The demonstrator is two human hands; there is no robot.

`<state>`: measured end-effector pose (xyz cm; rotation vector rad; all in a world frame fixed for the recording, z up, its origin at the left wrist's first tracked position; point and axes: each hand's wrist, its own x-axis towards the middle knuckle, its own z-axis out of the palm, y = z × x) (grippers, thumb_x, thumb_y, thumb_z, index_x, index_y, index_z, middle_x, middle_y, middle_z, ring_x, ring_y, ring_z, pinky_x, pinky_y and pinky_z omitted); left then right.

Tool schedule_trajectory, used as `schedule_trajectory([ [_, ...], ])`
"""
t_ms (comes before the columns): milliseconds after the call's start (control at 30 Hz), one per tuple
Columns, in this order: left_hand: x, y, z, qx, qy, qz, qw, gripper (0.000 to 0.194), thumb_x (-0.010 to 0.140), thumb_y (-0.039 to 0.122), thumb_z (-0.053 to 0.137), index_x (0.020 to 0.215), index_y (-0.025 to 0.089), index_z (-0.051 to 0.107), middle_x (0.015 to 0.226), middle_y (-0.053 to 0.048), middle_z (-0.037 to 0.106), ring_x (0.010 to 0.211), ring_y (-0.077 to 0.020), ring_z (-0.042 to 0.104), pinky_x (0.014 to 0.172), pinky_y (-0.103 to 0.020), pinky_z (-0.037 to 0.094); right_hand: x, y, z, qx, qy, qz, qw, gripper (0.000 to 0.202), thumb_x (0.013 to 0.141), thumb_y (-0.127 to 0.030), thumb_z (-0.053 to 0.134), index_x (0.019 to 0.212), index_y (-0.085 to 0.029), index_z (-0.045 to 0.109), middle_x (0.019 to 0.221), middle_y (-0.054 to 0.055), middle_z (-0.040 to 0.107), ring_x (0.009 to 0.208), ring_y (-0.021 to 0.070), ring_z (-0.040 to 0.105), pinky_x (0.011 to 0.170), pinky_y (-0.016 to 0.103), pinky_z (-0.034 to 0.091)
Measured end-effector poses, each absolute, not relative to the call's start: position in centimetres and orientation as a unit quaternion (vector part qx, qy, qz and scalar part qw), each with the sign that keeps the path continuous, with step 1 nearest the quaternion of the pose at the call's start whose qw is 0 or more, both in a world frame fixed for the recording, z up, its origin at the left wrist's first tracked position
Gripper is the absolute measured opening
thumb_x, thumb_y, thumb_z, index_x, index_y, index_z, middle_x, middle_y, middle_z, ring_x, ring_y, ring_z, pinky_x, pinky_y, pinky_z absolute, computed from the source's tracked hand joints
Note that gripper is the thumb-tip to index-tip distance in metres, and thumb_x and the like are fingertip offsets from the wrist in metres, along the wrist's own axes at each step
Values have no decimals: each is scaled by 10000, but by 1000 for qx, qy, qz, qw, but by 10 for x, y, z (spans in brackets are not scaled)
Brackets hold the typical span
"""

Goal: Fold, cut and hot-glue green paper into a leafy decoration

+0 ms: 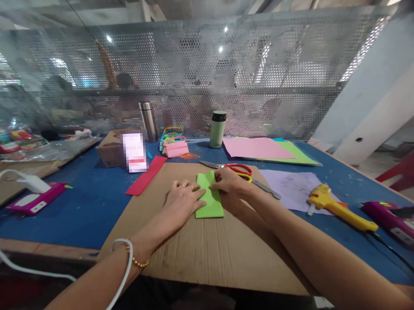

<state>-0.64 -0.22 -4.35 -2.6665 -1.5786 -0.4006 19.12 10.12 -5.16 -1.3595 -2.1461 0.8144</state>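
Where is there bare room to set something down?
Bare cardboard lies on the near side of the green paper; more room shows on the blue tabletop between the left magenta socket block and the red strip. Crowded: right of the green paper, with scissors, lilac sheet and glue gun.

Left fingers (199, 204) rest on the green paper (210, 209), right fingers (215, 186) touching its right edge, atop brown cardboard (197, 251).
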Motion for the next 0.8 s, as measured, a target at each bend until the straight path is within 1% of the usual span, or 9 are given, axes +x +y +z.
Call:
schedule_trajectory([
  [67,-6,-1,-44,-853,-507,-126,7,309,996,408,552,1244,275,681,1288,-51,692,1179,-284,514,913,-435,296,190,101,-51,-488,-788,297,232,81,659,-165,757,674,-162,677,575,-31,630,555,128,571,510,212,401],
  [133,-6,-1,-45,-853,-509,-121,6,331,991,403,562,1278,277,669,1295,-56,679,1192,-287,505,924,-436,306,190,100,-51,-477,-794,297,234,54,679,-163,734,719,-161,699,610,-28,655,572,132,586,519,212,410],
  [267,-6,-1,-44,-846,-518,-123,23,353,965,410,599,1285,283,678,1280,-99,629,1171,-302,509,915,-428,342,192,93,-52,-460,-804,282,251,98,734,-167,682,825,-154,717,709,-13,697,618,140,606,542,215,420],
  [367,-6,-1,-41,-843,-526,-113,27,357,955,425,608,1253,248,695,1223,-118,628,1142,-304,525,903,-427,363,194,87,-57,-449,-816,243,271,82,737,-138,666,806,-158,706,751,-11,696,652,140,594,574,218,401],
  [467,-7,-2,-36,-838,-535,-106,19,358,950,444,609,1207,216,711,1209,-133,627,1142,-313,534,903,-436,373,196,81,-61,-442,-827,183,295,52,756,-123,649,744,-167,675,740,-6,664,673,144,562,594,231,356],
  [600,-9,-3,-33,-827,-552,-104,3,381,926,506,620,1166,232,730,1144,-133,631,1121,-326,540,886,-434,385,201,73,-63,-408,-852,118,306,144,802,-121,620,670,-171,648,726,11,609,676,148,518,610,251,333],
  [733,-9,0,-40,-814,-567,-125,7,385,901,547,632,1138,261,737,1114,-126,625,1104,-331,541,873,-433,394,208,68,-60,-356,-883,83,294,250,834,-57,529,708,-173,711,786,38,616,695,148,523,630,258,360],
  [800,-9,4,-45,-798,-587,-135,6,442,873,581,651,1153,246,718,1114,-130,626,1100,-336,546,882,-440,398,211,66,-56,-333,-896,70,285,318,857,-36,477,719,-174,728,782,45,604,697,151,520,630,263,366],
])
